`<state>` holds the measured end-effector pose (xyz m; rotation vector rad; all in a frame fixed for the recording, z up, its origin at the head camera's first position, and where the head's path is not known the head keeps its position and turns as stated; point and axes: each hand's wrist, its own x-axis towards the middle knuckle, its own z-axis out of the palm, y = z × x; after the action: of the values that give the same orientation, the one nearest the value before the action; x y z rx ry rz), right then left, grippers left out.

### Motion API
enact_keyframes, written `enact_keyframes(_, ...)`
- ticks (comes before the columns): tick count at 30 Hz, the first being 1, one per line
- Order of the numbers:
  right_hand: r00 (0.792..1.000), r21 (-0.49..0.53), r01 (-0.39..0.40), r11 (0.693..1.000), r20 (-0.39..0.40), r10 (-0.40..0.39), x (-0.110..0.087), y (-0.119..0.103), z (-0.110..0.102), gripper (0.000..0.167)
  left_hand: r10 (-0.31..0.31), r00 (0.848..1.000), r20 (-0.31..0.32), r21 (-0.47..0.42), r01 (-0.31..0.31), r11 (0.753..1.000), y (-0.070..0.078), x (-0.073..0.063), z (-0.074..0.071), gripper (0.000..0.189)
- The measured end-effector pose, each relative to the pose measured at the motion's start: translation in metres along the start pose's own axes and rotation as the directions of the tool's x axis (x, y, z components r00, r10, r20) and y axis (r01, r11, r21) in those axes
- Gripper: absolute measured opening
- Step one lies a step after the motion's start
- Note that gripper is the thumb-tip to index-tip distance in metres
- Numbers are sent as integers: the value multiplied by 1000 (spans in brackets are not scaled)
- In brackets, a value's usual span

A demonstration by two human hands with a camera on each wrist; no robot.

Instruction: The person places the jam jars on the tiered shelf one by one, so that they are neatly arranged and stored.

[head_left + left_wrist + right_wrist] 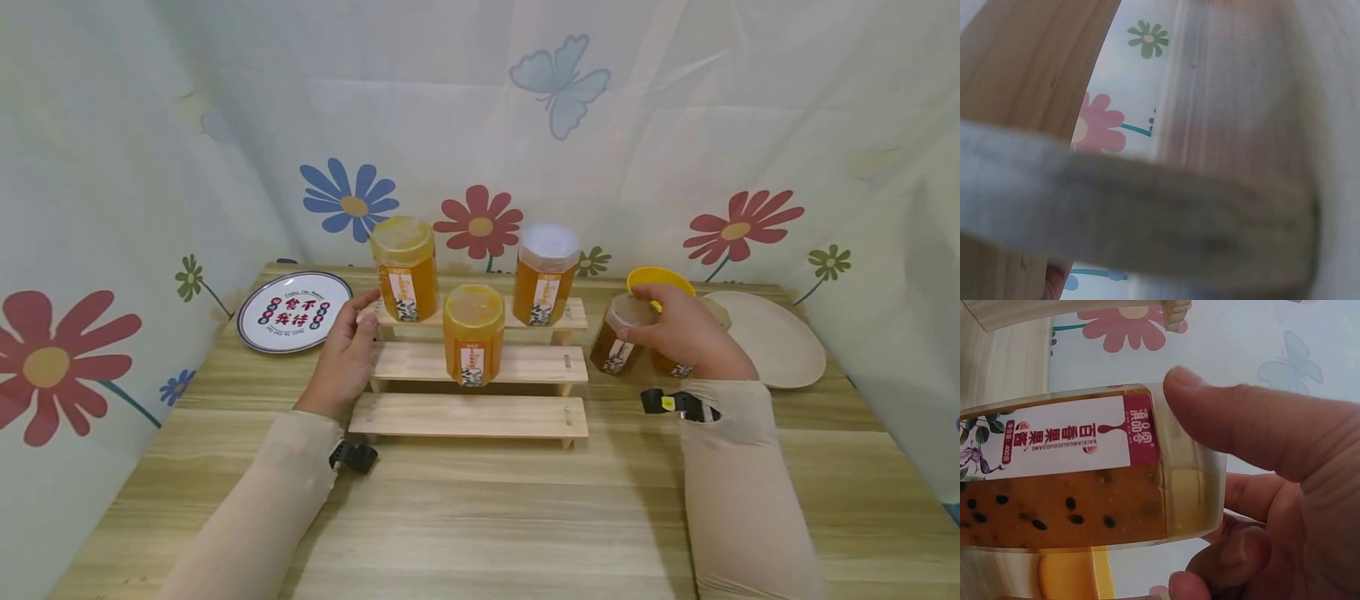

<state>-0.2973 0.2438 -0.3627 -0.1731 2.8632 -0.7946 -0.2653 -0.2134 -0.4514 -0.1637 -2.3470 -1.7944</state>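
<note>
My right hand (686,333) holds a dark amber passion fruit jam jar (617,354) by its clear lid, at the right of a three-step wooden display stand (468,414). In the right wrist view, black seeds and a white and red label show on this jar (1066,500), with the thumb across the lid. Behind that hand, another jar (681,367) is mostly hidden. My left hand (345,358) grips the left end of the stand's top step. A yellow-lidded jar (408,283) and a white-lidded jar (542,287) stand on that step; another yellow-lidded jar (474,342) stands on the middle step.
A white plate with printed characters (296,312) lies at the back left of the wood-grain table (480,517). A beige plate (780,342) lies at the right, near a yellow round dish (660,277) behind my right hand. A flower-printed curtain (450,125) hangs behind.
</note>
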Motion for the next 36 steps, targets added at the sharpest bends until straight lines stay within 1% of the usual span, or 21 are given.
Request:
enact_keyframes(3,1000,-20,22,1000,17,-22,1,1,0,86,11,1000,2,5,-11,1000,-1,0,-1,49)
enact_keyframes(6,999,-33,41,999,33,-40,1,2,0,87,7,1000,2,7,-7,1000,-1,0,-1,49)
enact_keyframes(11,999,-28,35,999,41,-34,1,3,0,87,0,1000,2,9,0,1000,0,1,-1,49)
enact_keyframes(20,1000,-26,7,1000,27,-7,0,-1,2,86,26,1000,0,21,-26,999,-1,0,-2,49)
enact_keyframes(24,1000,-40,19,999,20,-18,-3,-5,1,84,26,1000,-2,24,-25,999,-1,0,-2,49)
enact_keyframes(30,998,-72,60,996,19,-58,-15,-12,-6,81,13,1000,-4,19,-13,1000,-1,0,-1,49)
enact_keyframes(36,991,-93,132,987,7,-132,-37,-23,-18,79,21,1000,0,9,-21,1000,-2,1,-1,49)
